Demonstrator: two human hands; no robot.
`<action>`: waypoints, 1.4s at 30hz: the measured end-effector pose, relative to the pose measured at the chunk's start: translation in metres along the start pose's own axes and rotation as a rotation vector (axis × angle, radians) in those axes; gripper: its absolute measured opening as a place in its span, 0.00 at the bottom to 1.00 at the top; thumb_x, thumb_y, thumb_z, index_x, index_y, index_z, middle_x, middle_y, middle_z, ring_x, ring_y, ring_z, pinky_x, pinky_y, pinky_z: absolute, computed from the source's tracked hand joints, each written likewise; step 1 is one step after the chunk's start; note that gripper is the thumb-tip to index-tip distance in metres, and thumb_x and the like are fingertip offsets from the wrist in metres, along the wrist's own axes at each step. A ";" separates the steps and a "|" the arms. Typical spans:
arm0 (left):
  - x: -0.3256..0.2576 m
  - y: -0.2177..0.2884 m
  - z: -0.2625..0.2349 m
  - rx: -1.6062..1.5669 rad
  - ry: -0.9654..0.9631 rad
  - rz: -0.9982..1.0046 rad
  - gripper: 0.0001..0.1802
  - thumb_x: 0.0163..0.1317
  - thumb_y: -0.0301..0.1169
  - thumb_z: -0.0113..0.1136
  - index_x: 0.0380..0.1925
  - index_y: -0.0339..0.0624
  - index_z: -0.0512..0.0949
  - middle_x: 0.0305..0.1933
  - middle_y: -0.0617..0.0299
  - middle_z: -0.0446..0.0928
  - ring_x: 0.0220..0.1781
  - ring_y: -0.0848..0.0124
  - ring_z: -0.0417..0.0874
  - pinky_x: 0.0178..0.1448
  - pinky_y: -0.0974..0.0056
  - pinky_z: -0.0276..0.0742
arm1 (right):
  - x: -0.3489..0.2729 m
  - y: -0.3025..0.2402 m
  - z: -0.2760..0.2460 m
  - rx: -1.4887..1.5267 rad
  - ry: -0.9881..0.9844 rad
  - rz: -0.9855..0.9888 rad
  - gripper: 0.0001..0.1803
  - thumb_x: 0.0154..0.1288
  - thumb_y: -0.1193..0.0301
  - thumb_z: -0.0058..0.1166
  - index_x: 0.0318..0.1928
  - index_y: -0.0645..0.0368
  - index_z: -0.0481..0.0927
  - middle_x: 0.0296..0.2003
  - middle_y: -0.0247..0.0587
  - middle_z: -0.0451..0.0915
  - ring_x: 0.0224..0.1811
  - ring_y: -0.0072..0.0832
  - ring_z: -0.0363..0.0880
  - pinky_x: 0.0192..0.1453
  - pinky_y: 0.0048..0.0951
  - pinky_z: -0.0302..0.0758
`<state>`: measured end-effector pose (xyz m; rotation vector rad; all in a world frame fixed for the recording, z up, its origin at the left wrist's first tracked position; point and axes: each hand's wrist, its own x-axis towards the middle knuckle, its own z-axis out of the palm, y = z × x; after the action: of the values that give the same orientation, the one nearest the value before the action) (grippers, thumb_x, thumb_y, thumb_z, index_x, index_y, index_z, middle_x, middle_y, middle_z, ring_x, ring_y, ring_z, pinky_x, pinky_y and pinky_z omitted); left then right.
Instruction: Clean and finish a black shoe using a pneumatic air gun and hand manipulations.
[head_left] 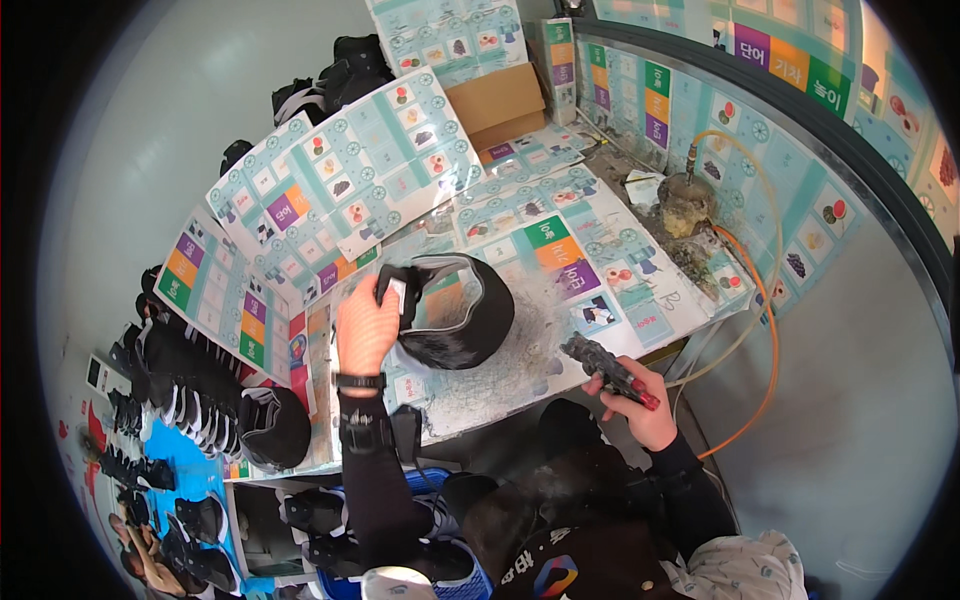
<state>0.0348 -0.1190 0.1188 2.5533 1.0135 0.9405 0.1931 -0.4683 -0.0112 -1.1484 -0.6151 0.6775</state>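
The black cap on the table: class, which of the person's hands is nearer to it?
Left. The left hand grips the black cap at its edge; the right hand is apart, lower right, holding a dark glue gun.

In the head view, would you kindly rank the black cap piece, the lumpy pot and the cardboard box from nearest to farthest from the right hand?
From the right hand:
1. Black cap piece, to its left, gripped by the left hand.
2. Lumpy pot, beyond it, by the wall.
3. Cardboard box, farthest, at the table's back.

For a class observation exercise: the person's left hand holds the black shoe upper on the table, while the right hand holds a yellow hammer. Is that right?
Not quite. The head view shows the right hand holding a dark gun-shaped tool with red parts, not a yellow hammer. The left hand does hold the black shoe upper on the table.
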 end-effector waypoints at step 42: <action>0.037 -0.003 0.025 0.203 -0.321 0.389 0.15 0.61 0.32 0.72 0.47 0.40 0.89 0.45 0.46 0.88 0.50 0.44 0.87 0.53 0.48 0.81 | -0.024 0.001 0.031 -0.523 -0.323 -0.252 0.17 0.62 0.77 0.66 0.50 0.62 0.78 0.33 0.55 0.79 0.36 0.58 0.80 0.41 0.40 0.77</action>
<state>0.0698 -0.0916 0.1157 3.0112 0.5573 0.4951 0.1542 -0.4671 -0.0055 -1.4181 -1.2424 0.4985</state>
